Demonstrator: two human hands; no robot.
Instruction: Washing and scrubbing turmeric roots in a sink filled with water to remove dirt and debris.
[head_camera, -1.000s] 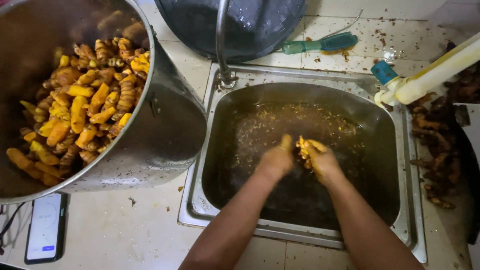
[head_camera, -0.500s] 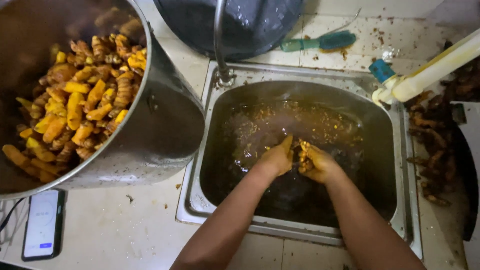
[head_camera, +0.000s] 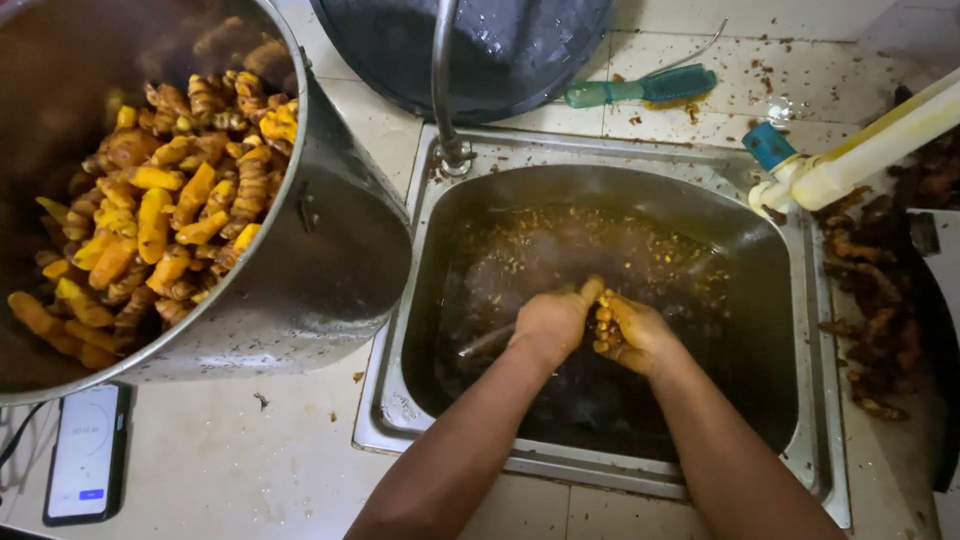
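Scrubbing well means we keep the root (head_camera: 603, 322) low over the sink (head_camera: 800, 300), turning it. Pot (head_camera: 330, 270) at 9 o'clock, phone (head_camera: 85, 450) at 8. Left hand (head_camera: 553, 320) curled shut, right hand (head_camera: 635, 335) closed too; root pinched between, at 3 o'clock of left.
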